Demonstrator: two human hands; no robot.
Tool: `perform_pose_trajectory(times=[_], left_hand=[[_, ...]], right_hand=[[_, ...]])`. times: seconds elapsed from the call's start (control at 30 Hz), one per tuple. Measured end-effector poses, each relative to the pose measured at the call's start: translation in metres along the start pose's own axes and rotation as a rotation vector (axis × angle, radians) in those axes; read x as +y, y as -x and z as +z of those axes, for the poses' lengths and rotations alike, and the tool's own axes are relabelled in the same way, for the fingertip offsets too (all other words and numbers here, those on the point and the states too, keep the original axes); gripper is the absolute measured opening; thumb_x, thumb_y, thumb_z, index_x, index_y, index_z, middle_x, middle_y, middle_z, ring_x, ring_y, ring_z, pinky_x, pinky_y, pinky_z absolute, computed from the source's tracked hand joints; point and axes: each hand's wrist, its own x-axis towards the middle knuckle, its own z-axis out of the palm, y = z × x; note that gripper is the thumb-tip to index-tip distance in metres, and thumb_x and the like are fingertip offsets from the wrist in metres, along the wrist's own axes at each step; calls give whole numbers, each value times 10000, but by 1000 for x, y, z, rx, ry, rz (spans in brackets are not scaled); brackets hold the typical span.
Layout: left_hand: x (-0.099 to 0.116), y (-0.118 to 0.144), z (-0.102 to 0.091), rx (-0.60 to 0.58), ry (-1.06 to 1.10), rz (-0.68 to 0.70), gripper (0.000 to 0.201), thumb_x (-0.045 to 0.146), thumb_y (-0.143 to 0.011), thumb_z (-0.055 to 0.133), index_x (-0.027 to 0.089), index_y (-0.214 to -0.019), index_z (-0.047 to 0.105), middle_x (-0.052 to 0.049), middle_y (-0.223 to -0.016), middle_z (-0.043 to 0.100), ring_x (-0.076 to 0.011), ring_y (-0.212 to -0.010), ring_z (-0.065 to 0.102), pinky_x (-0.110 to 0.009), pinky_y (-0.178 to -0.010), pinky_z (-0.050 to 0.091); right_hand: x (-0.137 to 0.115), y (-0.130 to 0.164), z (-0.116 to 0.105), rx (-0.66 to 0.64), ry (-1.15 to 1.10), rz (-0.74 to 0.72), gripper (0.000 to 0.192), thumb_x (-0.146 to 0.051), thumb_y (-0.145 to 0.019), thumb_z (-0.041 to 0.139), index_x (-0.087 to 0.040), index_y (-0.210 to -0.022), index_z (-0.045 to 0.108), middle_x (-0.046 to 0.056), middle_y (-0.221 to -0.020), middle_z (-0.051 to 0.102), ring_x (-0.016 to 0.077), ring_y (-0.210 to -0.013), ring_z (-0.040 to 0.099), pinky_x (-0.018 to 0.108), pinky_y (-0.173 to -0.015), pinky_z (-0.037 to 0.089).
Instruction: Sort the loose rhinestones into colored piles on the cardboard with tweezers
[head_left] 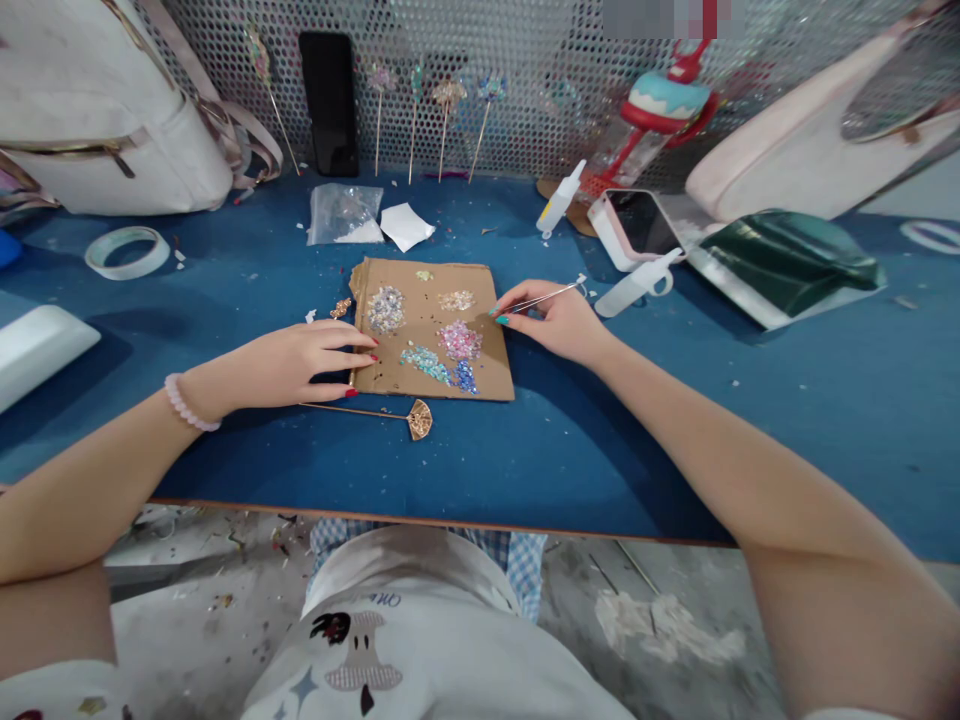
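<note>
White backpack (112, 110), tape roll (127, 251), black phone (329, 100), pink-cased phone (636, 227), green foil (787, 262).

Right hand (559, 322) pinching tweezers (541, 297) beside cardboard (491, 372)

Both arms are bare to the frame edge. The left hand (300, 362) has red nails and a pink bead bracelet (189, 403) at the wrist; the right hand (551, 320) has teal nails. White top with what may be a cartoon print (360, 650), blue checked cloth (517, 560) beneath
</note>
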Motion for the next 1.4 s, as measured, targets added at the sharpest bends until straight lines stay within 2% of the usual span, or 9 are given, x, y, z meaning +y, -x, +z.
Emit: perform_pose_trajectory(times=[0.2,0.4,0.63,0.8,0.97,1.07,1.17,1.3,1.4], left_hand=[[2,0,-1,2,-2,-3,330,279,-969,553,205,-1282,626,-120,-1414,552,-254,-1347,473,-444,-1158,390],[2,-1,-1,-1,-15,8,330,278,-978,537,192,-1285,621,-124,-1414,550,-253,-1346,474,-444,-1158,391],[0,0,0,-1,-9,-4,339,275,-963,565,201,-1289,619,-119,-1413,553,-253,-1345,474,-449,-1154,395],[0,0,0,2,-5,-12,339,280,-957,572,215,-1286,623,-114,-1415,553,-254,-1347,474,-452,-1151,399],[0,0,0,8,23,-27,344,289,-954,576,237,-1291,622,-100,-1419,552,-256,-1349,474,-452,-1151,400],[0,0,0,3,25,-28,349,291,-956,571,238,-1298,617,-99,-1427,546,-253,-1351,470,-449,-1155,393],[0,0,1,1,25,-30,347,295,-958,568,231,-1295,621,-102,-1427,545,-255,-1351,469,-445,-1161,385],[0,0,1,1,23,-29,352,301,-959,566,232,-1301,615,-99,-1430,542,-251,-1344,477,-445,-1160,387],[0,0,1,0,13,-24,352,306,-964,559,232,-1304,611,-100,-1429,544,-248,-1346,475,-442,-1157,390]], right_hand=[[-4,1,2,-5,27,-66,146,-357,-777,666,-227,-709,661,47,-815,710,200,-766,641,388,-713,513],[-9,4,7,-33,-15,-88,111,-335,-775,671,-226,-751,668,45,-850,714,195,-784,649,397,-744,531],[-8,2,1,48,9,42,169,-348,-788,671,-218,-890,636,42,-876,692,196,-797,631,378,-716,515],[-8,2,0,85,113,55,154,-362,-782,683,-225,-811,619,30,-762,669,182,-680,593,366,-656,499],[-8,3,1,106,139,23,217,-350,-819,641,-238,-1006,643,19,-811,677,169,-655,577,368,-674,495],[-5,2,0,103,149,13,292,-350,-832,640,-249,-1107,637,3,-760,658,160,-625,551,359,-667,485],[-3,1,-1,95,68,28,281,-413,-830,656,-239,-1050,657,10,-759,661,168,-659,579,353,-671,490],[-4,0,0,78,-208,68,324,-535,-795,690,-233,-907,656,29,-834,692,177,-758,641,344,-718,524],[-9,1,1,61,-352,78,372,-591,-770,702,-239,-879,653,24,-852,690,162,-767,643,327,-715,533]])
